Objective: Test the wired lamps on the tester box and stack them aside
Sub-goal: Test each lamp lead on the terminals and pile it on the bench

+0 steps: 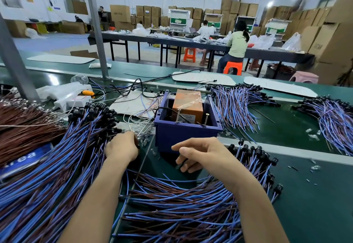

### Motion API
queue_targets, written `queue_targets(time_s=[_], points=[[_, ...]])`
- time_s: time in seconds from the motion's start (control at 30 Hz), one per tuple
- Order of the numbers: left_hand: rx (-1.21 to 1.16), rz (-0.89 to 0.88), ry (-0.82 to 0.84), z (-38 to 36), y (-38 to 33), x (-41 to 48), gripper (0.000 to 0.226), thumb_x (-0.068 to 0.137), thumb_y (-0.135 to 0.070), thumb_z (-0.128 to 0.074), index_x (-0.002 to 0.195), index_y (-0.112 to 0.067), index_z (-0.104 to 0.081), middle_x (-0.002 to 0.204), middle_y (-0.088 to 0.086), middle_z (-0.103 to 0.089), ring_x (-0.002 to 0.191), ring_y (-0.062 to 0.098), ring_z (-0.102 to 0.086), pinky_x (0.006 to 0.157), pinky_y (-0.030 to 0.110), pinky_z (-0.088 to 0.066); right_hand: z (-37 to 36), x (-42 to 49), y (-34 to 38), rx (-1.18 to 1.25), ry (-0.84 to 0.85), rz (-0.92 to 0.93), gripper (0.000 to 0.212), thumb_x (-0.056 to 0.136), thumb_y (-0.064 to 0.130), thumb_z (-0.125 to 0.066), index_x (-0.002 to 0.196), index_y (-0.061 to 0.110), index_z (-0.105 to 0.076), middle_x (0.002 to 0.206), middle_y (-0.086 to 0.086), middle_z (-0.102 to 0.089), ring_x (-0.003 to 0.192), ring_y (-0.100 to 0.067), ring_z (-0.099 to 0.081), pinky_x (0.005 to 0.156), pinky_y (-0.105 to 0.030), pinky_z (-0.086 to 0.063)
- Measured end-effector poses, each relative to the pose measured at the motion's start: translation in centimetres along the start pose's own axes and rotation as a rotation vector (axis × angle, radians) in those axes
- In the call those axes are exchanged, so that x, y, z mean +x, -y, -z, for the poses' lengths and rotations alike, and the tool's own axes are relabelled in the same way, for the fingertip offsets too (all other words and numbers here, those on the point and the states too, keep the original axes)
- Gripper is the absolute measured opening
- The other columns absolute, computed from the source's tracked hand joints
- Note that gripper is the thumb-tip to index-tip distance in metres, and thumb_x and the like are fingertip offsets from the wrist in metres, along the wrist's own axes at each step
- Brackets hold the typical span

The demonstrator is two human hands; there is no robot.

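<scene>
Lamps (57, 166) lie fanned in piles round the box (183, 133), prob to keep picks short: L hand (122, 148) curls into the left pile, pinching a head, R hand (204, 154) hovers half-curled at box front, can't tell if holding anything.

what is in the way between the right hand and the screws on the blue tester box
Nothing visible. The right hand is just in front of the blue tester box; the two screws stand on its near rim, unobstructed.
</scene>
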State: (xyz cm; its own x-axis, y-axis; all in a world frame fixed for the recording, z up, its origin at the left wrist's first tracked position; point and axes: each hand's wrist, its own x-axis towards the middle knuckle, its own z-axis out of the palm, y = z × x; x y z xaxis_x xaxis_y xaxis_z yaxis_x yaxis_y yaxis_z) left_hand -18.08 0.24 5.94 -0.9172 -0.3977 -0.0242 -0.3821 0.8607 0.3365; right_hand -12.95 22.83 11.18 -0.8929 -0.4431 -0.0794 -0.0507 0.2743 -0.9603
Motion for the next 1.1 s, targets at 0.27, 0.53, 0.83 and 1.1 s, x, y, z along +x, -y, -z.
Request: queue_targets(time_s=[0.27, 0.53, 0.83, 1.1], points=[[-0.580, -0.117, -0.034, 6.2, -0.7, -1.7, 0.016, 0.083, -0.002, -0.066, 0.085, -0.015, -0.057, 0.079, 0.006, -0.069, 0.049, 0.008, -0.066, 0.051, 0.020, -0.051, -0.5, 0.0, 0.3, 0.018, -0.019, 0.057, 0.020, 0.096, 0.018, -0.056, 0.103, 0.028, -0.072, 0.098, -0.013, -0.072, 0.081, -0.015, -0.069, 0.071, -0.026, -0.055], [-0.889, -0.569, 0.229, 8.1, -5.3, -6.9, 0.021, 0.089, 0.001, -0.060, 0.095, -0.014, -0.072, 0.089, -0.003, -0.074, 0.080, 0.003, -0.068, 0.072, 0.012, -0.050, -0.9, -0.3, 1.1, 0.288, 0.064, 0.198, 0.021, 0.088, 0.028, -0.062, 0.107, 0.023, -0.071, 0.103, 0.001, -0.072, 0.086, -0.021, -0.069, 0.067, -0.026, -0.053], [-0.987, -0.547, 0.378, 7.9, -4.8, -6.8, 0.030, 0.093, 0.001, -0.054, 0.108, -0.021, -0.067, 0.088, 0.002, -0.071, 0.051, 0.010, -0.056, 0.045, 0.016, -0.042, 0.7, -0.1, 1.5, 0.793, -0.251, 0.273, 0.023, 0.080, 0.019, -0.058, 0.098, 0.008, -0.069, 0.097, -0.003, -0.072, 0.094, -0.018, -0.066, 0.083, -0.028, -0.053], [-0.537, -0.551, 0.487, 7.6, -2.4, -5.0, 0.012, 0.088, -0.024, -0.066, 0.081, -0.019, -0.074, 0.061, -0.003, -0.065, 0.055, 0.006, -0.052, 0.052, 0.012, -0.039, 5.0, -1.0, -0.4, 0.852, -0.765, 0.059, 0.032, 0.090, -0.015, -0.033, 0.080, 0.007, -0.055, 0.079, -0.011, -0.063, 0.056, -0.016, -0.047, 0.040, -0.016, -0.039]])
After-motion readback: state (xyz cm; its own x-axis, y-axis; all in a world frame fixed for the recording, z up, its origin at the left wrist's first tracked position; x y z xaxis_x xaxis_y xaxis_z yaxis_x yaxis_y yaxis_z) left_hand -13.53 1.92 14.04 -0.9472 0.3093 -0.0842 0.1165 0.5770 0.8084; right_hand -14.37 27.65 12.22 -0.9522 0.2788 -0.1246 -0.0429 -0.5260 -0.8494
